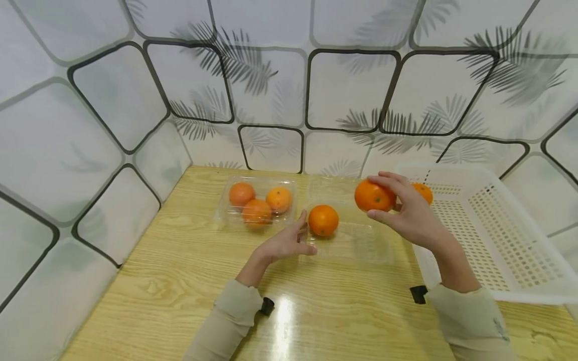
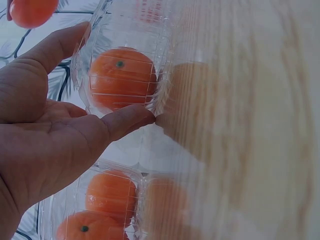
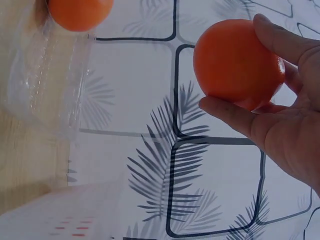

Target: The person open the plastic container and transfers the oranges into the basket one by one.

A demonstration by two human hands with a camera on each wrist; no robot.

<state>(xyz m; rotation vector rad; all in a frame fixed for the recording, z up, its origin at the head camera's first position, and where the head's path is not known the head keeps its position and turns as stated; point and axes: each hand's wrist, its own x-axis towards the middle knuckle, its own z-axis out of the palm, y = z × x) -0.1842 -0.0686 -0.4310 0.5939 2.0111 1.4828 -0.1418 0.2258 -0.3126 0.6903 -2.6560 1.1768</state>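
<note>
My right hand (image 1: 413, 215) holds an orange (image 1: 374, 195) between thumb and fingers, raised above the right part of an open clear plastic clamshell box (image 1: 370, 245). Another orange (image 1: 323, 220) sits inside that box at its left end. There my left hand (image 1: 284, 244) touches the box's side, with thumb and fingers spread and fairly straight; the left wrist view shows the fingertips (image 2: 142, 116) against the ribbed plastic. To the left stands a second clear box (image 1: 221, 213) with three oranges (image 1: 257, 212) inside.
A white perforated plastic basket (image 1: 492, 230) stands at the right, with an orange (image 1: 423, 192) at its far left, partly hidden by my right hand. The wooden table (image 1: 167, 281) meets a patterned backdrop (image 1: 271, 100) behind and at the left.
</note>
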